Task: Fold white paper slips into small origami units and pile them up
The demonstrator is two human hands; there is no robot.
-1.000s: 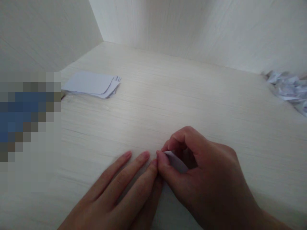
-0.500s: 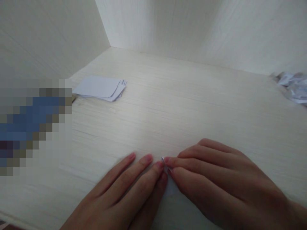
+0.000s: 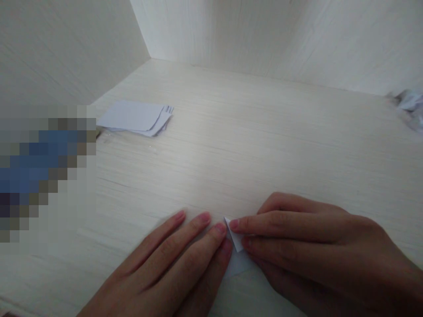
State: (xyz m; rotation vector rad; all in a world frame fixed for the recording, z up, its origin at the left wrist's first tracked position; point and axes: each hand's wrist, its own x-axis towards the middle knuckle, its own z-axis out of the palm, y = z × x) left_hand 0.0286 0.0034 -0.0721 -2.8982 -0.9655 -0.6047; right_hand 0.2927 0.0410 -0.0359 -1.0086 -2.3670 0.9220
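A small piece of white paper (image 3: 237, 265) lies on the table low in the view, between my hands, with a narrow triangular flap (image 3: 236, 242) folded over on it. My left hand (image 3: 172, 268) rests with its fingers stretched forward; its index fingertip and thumb hold the paper down at the flap's left edge. From the other side my right hand (image 3: 317, 251) presses on the flap, index fingertip near its top point and another fingertip lower down. The fingers cover much of the paper.
A stack of white paper sheets (image 3: 132, 115) lies at the far left of the pale wood-grain table (image 3: 211, 145). Crumpled paper or plastic (image 3: 411, 103) sits at the right edge. Panels rise behind and at left. A pixelated patch hides something blue at left.
My right hand has shifted right and turned flatter, its fingertips now lying on the folded flap, so more of the paper shows. My left hand stays almost in place. The view tilted slightly.
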